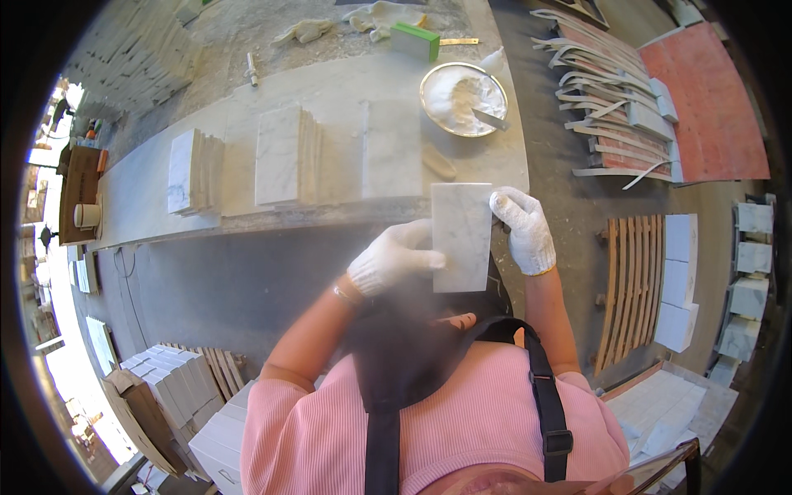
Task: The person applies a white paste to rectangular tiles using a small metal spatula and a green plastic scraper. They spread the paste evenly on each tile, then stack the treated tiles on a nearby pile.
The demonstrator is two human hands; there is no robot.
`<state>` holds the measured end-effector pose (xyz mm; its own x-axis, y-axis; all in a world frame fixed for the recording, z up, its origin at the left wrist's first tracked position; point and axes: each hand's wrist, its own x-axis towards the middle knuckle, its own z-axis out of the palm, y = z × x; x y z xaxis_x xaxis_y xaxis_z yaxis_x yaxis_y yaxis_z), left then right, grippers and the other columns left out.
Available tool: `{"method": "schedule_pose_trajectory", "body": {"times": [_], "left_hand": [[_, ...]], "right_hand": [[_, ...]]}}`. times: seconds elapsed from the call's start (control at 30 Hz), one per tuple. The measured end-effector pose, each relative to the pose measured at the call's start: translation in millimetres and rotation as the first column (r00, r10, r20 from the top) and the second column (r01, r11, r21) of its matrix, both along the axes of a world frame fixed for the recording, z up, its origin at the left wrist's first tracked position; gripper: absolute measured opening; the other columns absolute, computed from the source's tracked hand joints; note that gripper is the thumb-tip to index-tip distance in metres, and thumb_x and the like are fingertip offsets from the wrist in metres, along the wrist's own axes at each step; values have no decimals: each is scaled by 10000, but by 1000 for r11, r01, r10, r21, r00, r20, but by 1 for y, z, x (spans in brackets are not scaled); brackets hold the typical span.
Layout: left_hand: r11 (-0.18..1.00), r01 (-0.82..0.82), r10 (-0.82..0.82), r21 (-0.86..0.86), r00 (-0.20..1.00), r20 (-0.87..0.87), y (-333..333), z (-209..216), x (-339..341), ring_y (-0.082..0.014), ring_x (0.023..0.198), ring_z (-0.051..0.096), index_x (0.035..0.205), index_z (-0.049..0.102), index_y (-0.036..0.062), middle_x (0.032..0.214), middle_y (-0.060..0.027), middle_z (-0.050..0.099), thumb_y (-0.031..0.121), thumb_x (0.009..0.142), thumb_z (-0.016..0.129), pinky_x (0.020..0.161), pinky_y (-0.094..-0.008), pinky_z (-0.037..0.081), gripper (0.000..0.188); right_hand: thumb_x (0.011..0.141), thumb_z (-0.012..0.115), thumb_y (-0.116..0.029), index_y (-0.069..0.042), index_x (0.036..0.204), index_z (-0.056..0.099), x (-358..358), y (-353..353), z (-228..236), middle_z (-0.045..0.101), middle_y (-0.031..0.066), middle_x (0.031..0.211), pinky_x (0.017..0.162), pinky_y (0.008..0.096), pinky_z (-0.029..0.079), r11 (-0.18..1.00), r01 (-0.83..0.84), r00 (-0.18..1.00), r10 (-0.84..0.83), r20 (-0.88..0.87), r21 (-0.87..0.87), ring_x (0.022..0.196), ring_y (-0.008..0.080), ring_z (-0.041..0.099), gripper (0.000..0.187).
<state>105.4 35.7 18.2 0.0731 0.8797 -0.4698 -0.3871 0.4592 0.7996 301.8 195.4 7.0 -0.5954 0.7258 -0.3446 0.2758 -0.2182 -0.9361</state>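
A rectangular white marble tile [462,239] with faint grey veins is held upright in front of my body, just off the near edge of the worktable. My left hand [400,257], in a white knitted glove, grips its left side, thumb on the face towards me. At its upper right edge, my gloved right hand [525,229] pinches the tile between thumb and fingers. Beyond, on the table, stand one stack of marble tiles [280,157], a smaller stack [186,172] to its left and a lone-looking tile [392,148] to its right.
A metal bowl of white paste [455,95] with a scraper [490,120] stands at the table's right end. Behind it lies a green-and-white block [415,41]. Pale strips [606,99] hang over a red board at right, above a wooden pallet [631,289]. White boxes [177,384] stand lower left.
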Motion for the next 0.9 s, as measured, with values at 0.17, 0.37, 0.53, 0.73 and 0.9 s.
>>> {"method": "schedule_pose_trajectory", "body": {"times": [0.17, 0.37, 0.53, 0.73, 0.9], "left_hand": [[995, -61, 63, 82, 998, -10, -4, 1, -9, -148, 1081, 634, 1412, 567, -36, 1240, -82, 689, 128, 875, 755, 951, -308, 511, 592], [919, -285, 339, 272, 924, -179, -19, 20, -67, -143, 1176, 604, 1459, 516, -57, 1359, -99, 638, 238, 882, 788, 1008, -310, 494, 702], [881, -356, 468, 312, 754, -461, -44, 51, -139, -99, 901, 629, 1434, 577, -5, 1116, -30, 708, 282, 905, 733, 776, -274, 519, 621], [930, -307, 364, 204, 682, -635, -57, 49, -197, -91, 791, 590, 1382, 648, 58, 954, 1, 691, 310, 893, 661, 694, -253, 476, 550], [939, -322, 308, 124, 623, -719, -55, 35, -212, -86, 770, 583, 1356, 668, 65, 948, -1, 690, 279, 888, 672, 669, -247, 480, 515]], "right_hand": [[1020, 614, -325, 36, 1112, 713, -7, 5, -5, 731, 90, 984, 788, 294, 498, 980, 180, 967, -192, -166, -85, 863, 157, 663, 385], [1049, 561, -388, 33, 1157, 662, -1, -1, -10, 713, 128, 895, 575, 265, 454, 978, 181, 974, -193, -118, -106, 687, 159, 643, 446], [1039, 579, -319, 21, 1145, 692, -2, -4, -12, 725, 116, 902, 619, 273, 487, 984, 130, 978, -148, -147, -121, 710, 168, 655, 374], [1035, 589, -324, 8, 1139, 698, -7, -5, -12, 726, 104, 895, 615, 279, 492, 993, 84, 990, -92, -110, -79, 722, 159, 659, 365], [1031, 596, -334, -4, 1150, 703, -10, -8, -7, 725, 87, 893, 626, 277, 495, 998, 60, 995, -62, -72, -31, 733, 152, 660, 368]]}}
